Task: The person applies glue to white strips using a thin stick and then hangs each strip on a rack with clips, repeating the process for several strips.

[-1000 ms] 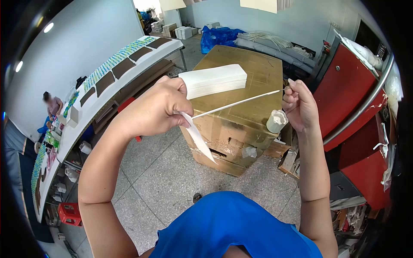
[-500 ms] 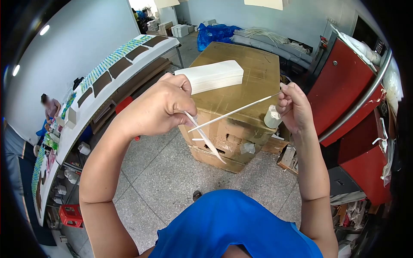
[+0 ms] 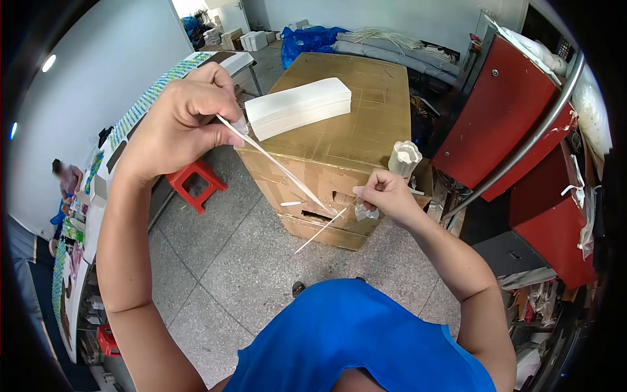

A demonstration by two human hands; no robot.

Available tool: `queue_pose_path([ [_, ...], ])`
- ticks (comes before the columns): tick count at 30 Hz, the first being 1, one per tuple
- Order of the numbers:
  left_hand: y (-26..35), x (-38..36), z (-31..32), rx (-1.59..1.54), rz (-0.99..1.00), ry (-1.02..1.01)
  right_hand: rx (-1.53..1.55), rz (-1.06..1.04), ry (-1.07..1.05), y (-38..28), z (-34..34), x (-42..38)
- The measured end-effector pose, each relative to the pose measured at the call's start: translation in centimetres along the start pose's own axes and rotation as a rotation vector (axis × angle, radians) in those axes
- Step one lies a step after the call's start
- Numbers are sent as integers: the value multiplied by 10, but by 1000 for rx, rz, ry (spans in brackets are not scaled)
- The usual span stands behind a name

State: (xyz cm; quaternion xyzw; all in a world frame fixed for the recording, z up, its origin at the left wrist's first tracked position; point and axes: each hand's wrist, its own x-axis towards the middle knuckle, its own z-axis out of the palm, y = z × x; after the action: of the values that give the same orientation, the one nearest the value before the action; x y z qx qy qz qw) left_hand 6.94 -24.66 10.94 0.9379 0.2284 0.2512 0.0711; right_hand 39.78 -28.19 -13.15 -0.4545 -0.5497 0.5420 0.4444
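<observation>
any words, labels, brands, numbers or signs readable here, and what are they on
No readable text anywhere.
Cardboard box, stack of white strips, cup: no lettering that I can make out.
Red cabinet: none readable.
Green items at far left: too small and blurred to tell.

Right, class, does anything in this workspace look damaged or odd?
Yes: the cardboard box under the white stack looks damaged. Its near side has ragged dark holes and scuffed patches, where intact board would be smooth and closed.
</observation>
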Motion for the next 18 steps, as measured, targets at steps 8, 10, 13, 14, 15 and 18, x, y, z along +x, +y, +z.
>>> queue_pose_path([
  [8,-16,-2,-25,-65,-29,22,-116,-106,111,-30,-31,-9],
  [10,-18,-4,-29,-70,-35,32,-176,-243,245,-77,-49,-18],
  [13,-21,-5,-32,-68,-57,40,-269,-398,471,-140,-85,-31],
  [14,-21,-5,-33,-71,-84,37,-309,-442,530,-160,-93,-35],
  [15,-21,-4,-33,-73,-110,33,-398,-483,565,-174,-102,-37],
  [18,-20,3,-32,-46,-103,26,-637,-526,640,-187,-117,-28],
])
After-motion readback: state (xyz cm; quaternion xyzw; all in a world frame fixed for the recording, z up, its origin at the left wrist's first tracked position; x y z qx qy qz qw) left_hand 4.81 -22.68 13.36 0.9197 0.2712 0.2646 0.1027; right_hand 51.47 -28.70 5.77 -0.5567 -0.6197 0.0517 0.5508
